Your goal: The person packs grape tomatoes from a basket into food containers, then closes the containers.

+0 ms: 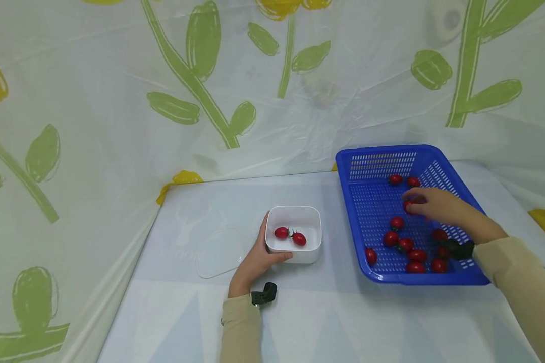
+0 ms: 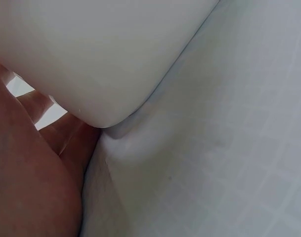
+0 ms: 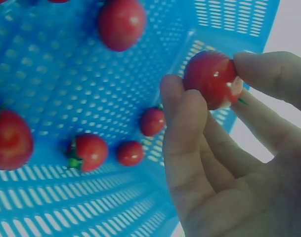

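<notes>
My right hand point(image 1: 440, 206) is over the blue basket point(image 1: 363, 201) and pinches a cherry tomato point(image 3: 209, 79) between thumb and fingertips. In the right wrist view that tomato is held above the basket floor, a bit of green stem showing at its side. Several other red cherry tomatoes point(image 1: 417, 255) lie in the basket, mostly toward its near end. My left hand point(image 1: 254, 259) grips a small white square container point(image 1: 304, 257) at its left side, thumb across the near wall. Two cherry tomatoes point(image 1: 298, 239) lie inside it. The left wrist view shows the container's smooth outer wall point(image 2: 110, 54) against the fingers.
A clear flat lid point(image 1: 218, 254) lies on the table left of the container. The white table point(image 1: 300, 312) meets a hanging sheet point(image 1: 118, 101) with flower and leaf prints at the back and left. Yellow pieces point(image 1: 187, 177) show at the table's far edge.
</notes>
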The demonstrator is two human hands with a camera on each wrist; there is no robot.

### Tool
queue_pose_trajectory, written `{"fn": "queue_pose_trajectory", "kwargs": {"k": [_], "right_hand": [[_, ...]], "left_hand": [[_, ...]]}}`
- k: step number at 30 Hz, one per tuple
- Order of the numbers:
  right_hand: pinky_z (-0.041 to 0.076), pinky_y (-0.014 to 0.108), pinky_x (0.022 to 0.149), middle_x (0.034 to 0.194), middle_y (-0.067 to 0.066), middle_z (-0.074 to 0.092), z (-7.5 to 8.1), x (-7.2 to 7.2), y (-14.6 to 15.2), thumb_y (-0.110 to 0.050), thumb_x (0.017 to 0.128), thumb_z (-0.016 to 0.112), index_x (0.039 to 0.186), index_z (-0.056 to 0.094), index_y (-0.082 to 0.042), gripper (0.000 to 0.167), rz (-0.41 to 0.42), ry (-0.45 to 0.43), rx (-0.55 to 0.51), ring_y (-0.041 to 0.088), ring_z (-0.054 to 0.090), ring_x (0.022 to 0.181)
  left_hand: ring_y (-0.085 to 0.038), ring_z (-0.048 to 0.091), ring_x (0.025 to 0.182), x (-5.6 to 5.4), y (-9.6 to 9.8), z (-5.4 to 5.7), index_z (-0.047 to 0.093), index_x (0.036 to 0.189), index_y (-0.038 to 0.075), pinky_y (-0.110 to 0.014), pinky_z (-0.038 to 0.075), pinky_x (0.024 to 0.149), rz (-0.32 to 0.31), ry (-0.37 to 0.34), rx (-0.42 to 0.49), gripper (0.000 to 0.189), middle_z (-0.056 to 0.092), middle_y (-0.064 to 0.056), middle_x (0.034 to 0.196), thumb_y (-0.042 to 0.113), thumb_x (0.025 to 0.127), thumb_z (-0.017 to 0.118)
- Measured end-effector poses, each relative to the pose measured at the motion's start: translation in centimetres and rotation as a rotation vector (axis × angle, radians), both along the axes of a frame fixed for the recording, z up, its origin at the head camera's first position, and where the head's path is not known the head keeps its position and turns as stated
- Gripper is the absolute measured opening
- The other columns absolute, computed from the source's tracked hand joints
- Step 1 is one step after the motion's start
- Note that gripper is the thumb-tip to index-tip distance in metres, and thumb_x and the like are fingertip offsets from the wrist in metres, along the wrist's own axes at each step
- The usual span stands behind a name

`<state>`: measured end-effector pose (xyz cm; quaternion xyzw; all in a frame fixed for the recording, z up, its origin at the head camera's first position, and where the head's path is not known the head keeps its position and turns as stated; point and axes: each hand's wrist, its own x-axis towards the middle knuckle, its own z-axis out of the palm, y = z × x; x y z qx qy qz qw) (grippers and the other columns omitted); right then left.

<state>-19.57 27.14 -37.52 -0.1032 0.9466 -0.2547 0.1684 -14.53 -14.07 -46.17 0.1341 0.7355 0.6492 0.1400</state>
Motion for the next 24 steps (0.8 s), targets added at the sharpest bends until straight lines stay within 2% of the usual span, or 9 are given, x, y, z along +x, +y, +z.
{"fn": "queue_pose_trajectory", "kwargs": {"k": [5,11,15,20,24], "right_hand": [[0.051,0.038,0.064,0.106,0.025,0.055,1.0,0.1,-0.4,-0.026,0.091,0.05,0.119,0.047,-0.001,0.038,0.006,0.062,-0.065,0.03,0.058,0.086],[0.05,0.038,0.064,0.11,0.022,0.054,1.8,0.5,-1.1,-0.034,0.091,0.049,0.12,0.048,-0.006,0.04,-0.001,0.071,-0.114,0.021,0.06,0.076],[0.048,0.039,0.066,0.115,0.022,0.05,2.3,0.9,-1.6,-0.034,0.091,0.05,0.123,0.047,-0.007,0.042,-0.025,0.101,-0.14,0.02,0.06,0.073],[0.048,0.045,0.073,0.119,0.021,0.048,2.8,1.8,-2.2,-0.036,0.088,0.054,0.126,0.045,-0.009,0.048,-0.07,0.132,-0.193,0.028,0.059,0.086],[0.04,0.057,0.081,0.125,0.019,0.044,2.8,2.9,-2.8,-0.04,0.087,0.054,0.131,0.042,-0.013,0.053,-0.119,0.124,-0.251,0.038,0.052,0.102]], "left_hand": [[-0.025,0.019,0.129,-0.1,0.0,-0.1,0.001,0.143,0.031,-0.048,0.022,0.101,-0.001,0.002,0.003,0.103,0.019,-0.002,0.143,0.017,0.072,0.074],[-0.026,0.019,0.129,-0.1,0.0,-0.1,0.001,0.143,0.031,-0.048,0.022,0.101,-0.001,-0.004,0.011,0.103,0.019,-0.003,0.143,0.016,0.072,0.074],[-0.025,0.02,0.128,0.0,0.1,-0.2,0.001,0.143,0.031,-0.049,0.022,0.101,0.003,-0.008,0.013,0.103,0.019,-0.003,0.143,0.017,0.072,0.074],[-0.025,0.019,0.129,0.0,0.0,-0.2,0.001,0.143,0.033,-0.048,0.023,0.101,-0.001,-0.01,0.013,0.103,0.019,-0.002,0.143,0.018,0.072,0.075],[-0.025,0.019,0.129,0.0,0.0,-0.2,0.002,0.143,0.032,-0.048,0.023,0.101,0.0,-0.003,0.004,0.103,0.02,-0.001,0.142,0.018,0.072,0.074]]}}
